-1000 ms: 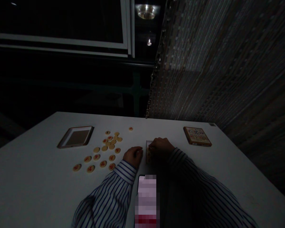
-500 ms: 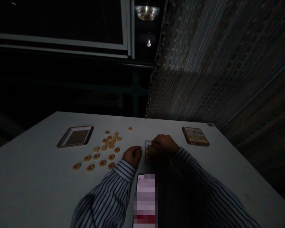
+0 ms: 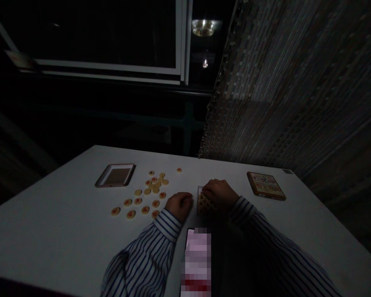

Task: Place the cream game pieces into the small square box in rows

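My right hand [image 3: 220, 194] reaches over a small box [image 3: 199, 194] with a pale rim, its fingers bent down and closed at the far side. Inside the box lie several round xiangqi pieces [image 3: 204, 203], partly in the hand's shadow. Just left of the box, my left hand [image 3: 179, 206] rests by the table with thumb and fingers curled together. What either hand pinches, if anything, is too dark to make out. Loose xiangqi pieces [image 3: 145, 210], many with red characters and some blank side up, are spread to the left of my left hand.
An open shallow box part [image 3: 130, 175] lies at the left on the white table [image 3: 64, 222]. A closed box with a printed lid [image 3: 267, 185] sits at the right. A phone [image 3: 196, 260] lies in front of me. Behind the table hangs a string curtain [image 3: 266, 82].
The view has swung left, so everything on the table appears farther right. Both hands keep nearly the same places beside and over the small box.
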Tool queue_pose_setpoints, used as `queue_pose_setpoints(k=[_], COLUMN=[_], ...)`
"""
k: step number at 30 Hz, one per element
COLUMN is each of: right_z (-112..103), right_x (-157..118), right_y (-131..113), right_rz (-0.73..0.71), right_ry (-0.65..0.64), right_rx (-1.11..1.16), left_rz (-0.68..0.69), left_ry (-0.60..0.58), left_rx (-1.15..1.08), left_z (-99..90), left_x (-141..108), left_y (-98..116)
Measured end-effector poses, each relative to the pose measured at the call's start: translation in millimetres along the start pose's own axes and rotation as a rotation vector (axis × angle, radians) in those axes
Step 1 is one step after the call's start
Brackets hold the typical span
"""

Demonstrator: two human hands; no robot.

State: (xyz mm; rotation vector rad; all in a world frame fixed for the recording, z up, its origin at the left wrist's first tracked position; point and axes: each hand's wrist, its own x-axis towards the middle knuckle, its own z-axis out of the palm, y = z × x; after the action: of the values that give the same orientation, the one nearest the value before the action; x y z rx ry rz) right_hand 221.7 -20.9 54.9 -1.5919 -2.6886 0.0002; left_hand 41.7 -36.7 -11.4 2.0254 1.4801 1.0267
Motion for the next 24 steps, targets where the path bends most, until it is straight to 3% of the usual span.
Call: queue_pose_setpoints(k=[6, 16, 20, 24], right_z=[-6.1, -6.0, -0.8, 6.5], right_x=[14.4, 52.6, 73.5, 94.9], right_y=[-10.0, -29.6, -41.9, -54.1], right_rz=[-0.057, -0.132, -0.145, -0.142], right_ry=[0.034, 0.062, 0.046, 0.017], right_rx=[0.017, 0.058, 0.068, 0.079], left_rz=[0.043, -0.231, -0.268, -0.231], left_ry=[0.004, 0.132, 0.151, 0.154], left_rx=[0.018, 0.128, 0.193, 0.215], left_z=[-36.9, -113.8, -124.4, -118.3], left_x=[1.9, 13.3, 20.8, 34.3], left_y=[-3.0, -48.7, -61.9, -73.9])
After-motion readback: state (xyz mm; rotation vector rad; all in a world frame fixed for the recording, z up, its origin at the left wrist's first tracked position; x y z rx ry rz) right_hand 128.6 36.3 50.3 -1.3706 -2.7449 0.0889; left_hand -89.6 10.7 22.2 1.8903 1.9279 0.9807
